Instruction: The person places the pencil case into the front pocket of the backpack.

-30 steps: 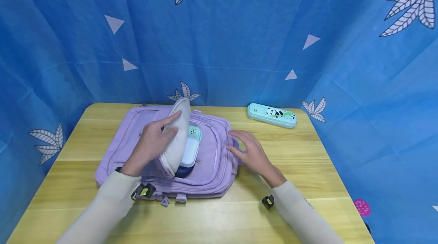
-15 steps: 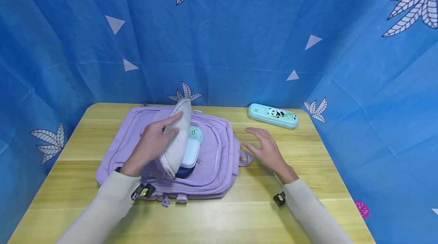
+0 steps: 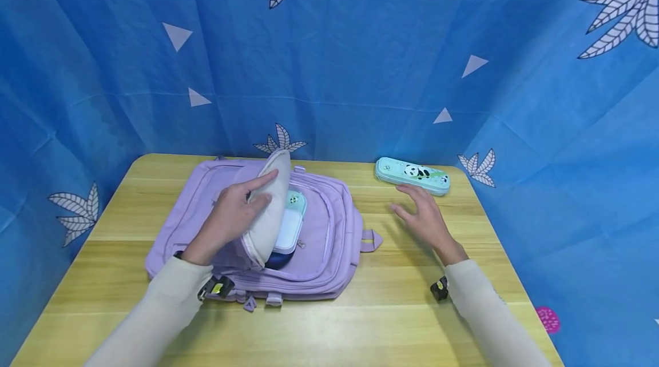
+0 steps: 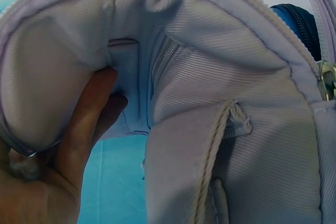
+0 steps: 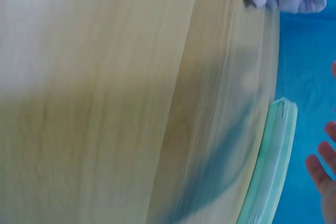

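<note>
A lilac backpack point(image 3: 177, 230) lies on the table's left half, its front pocket unzipped. My left hand point(image 3: 229, 215) holds the pocket's pale-lined flap point(image 3: 270, 215) raised, thumb and forefinger on it; the left wrist view shows fingers point(image 4: 89, 114) against the fabric. Tucked in the pocket are a mint case point(image 3: 296, 200), a white box point(image 3: 289, 231) and a dark blue zipped item point(image 3: 278, 259), all partly hidden by the flap. My right hand point(image 3: 426, 218), fingers spread and slightly bent, holds nothing. It hovers just in front of a mint panda pencil case point(image 3: 409, 174).
The wooden table point(image 3: 360, 327) ends at a blue curtain point(image 3: 350, 58) behind and at both sides. A backpack strap loop point(image 3: 372, 241) sticks out to the right on the tabletop. Zip pulls point(image 3: 250, 303) hang at the bag's near edge.
My right hand has moved from the backpack's right end rightward and a little away from me, up to the pencil case. The left hand keeps the flap raised in the same spot.
</note>
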{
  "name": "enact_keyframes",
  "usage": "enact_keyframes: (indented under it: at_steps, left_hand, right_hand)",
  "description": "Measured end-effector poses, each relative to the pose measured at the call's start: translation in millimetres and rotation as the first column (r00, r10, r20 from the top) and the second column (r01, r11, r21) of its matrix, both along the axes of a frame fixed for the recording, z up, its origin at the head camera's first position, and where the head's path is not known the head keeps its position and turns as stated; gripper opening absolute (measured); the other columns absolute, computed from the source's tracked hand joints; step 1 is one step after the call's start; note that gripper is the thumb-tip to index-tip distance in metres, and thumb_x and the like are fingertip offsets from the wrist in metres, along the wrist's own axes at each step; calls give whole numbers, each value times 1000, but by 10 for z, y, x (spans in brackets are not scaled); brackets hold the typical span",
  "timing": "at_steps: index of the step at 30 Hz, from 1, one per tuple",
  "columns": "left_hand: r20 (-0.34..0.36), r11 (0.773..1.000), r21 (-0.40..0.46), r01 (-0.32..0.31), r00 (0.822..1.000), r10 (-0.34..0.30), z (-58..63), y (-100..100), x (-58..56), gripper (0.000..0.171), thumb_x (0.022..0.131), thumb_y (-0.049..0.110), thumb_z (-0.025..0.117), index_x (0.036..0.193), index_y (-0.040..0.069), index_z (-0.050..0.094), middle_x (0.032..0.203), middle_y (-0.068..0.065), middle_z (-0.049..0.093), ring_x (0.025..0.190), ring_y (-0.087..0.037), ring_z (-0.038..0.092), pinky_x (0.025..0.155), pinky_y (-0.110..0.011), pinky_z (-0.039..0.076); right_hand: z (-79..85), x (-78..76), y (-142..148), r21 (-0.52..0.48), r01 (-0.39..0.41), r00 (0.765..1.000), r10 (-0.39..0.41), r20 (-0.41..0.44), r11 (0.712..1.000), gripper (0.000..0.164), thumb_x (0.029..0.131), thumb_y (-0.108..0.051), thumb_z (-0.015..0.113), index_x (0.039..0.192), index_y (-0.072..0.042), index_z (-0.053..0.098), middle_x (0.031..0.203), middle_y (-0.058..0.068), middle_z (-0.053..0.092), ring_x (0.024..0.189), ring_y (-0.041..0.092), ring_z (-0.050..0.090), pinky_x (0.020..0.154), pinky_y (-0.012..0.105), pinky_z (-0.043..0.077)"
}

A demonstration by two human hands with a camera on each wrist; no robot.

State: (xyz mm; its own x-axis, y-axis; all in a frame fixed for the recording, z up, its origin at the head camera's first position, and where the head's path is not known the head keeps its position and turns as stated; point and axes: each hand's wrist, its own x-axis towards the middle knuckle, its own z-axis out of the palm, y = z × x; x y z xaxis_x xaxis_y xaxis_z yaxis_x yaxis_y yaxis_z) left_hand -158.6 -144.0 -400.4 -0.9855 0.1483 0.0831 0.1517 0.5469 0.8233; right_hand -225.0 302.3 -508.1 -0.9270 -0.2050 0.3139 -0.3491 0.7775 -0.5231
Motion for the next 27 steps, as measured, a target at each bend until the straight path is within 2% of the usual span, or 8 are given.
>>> enact_keyframes:
  at_steps: [4,10,19,27]
  left_hand:
    - [3,1000,-5,-1,1000,1,-2,-2,-3,52,109,17,65,160,28,58,153,-21,61,48,-8,28,51,-32,42]
    - [3,1000,-8,1,1000,-1,5,-3,2,52,109,17,64,160,27,57,160,-20,56,51,-10,29,56,-35,44]
    - [-1,1000,-8,9,1000,-9,-9,-13,1,52,109,16,64,160,27,57,165,-19,52,53,-12,32,60,-37,45]
    - [-7,1000,-15,10,1000,-10,-1,-2,3,52,110,16,64,161,26,56,165,-20,51,64,-18,41,64,-37,46]
  right_hand:
    - [-9,-59,100,15,4,1000,-4,22,1000,57,100,-25,81,149,-2,62,158,22,57,148,45,48,124,66,33]
    - [-29,-132,239,8,36,998,-36,53,999,55,101,-23,80,149,-1,62,162,26,50,151,50,42,124,71,30]
    - [-80,-246,437,12,44,997,-45,63,999,57,102,-26,79,150,0,61,162,30,48,151,53,40,124,71,28]
    - [-98,-347,543,34,68,994,-71,85,997,60,102,-28,79,151,1,59,163,32,45,152,54,36,124,71,28]
